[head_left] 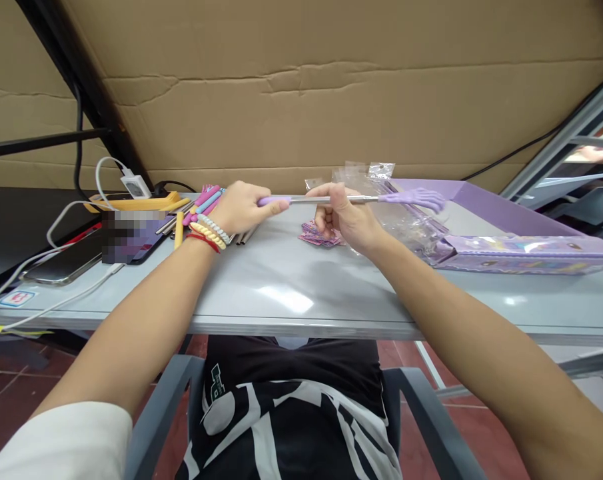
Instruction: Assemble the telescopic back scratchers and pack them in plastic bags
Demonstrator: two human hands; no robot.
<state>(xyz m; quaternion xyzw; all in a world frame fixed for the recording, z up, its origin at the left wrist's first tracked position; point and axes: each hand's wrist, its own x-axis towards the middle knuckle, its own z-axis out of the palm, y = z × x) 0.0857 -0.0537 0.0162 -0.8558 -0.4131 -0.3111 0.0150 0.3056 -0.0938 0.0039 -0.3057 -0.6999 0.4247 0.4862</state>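
Note:
A back scratcher (412, 198) with a purple hand-shaped head, a metal rod and a purple grip lies level above the table. My left hand (244, 212) is closed around its grip end, at the left. Thumb and fingers of my right hand (345, 217) pinch the metal rod near the head. Just below my right hand is a small pile of pink printed cards (315, 235), partly covered by the fingers. Behind and beside that hand lie clear plastic bags (376, 179). More scratcher parts, pink, blue and yellow handles (208, 199) with metal rods, lie by my left hand, partly hidden.
At the right an open purple box (526, 255) rests on the grey table (291, 273). To the left are a phone (66, 260), white cables (51, 313), a charger plug (136, 185) and a yellow object (156, 201). A cardboard sheet (301, 100) stands behind.

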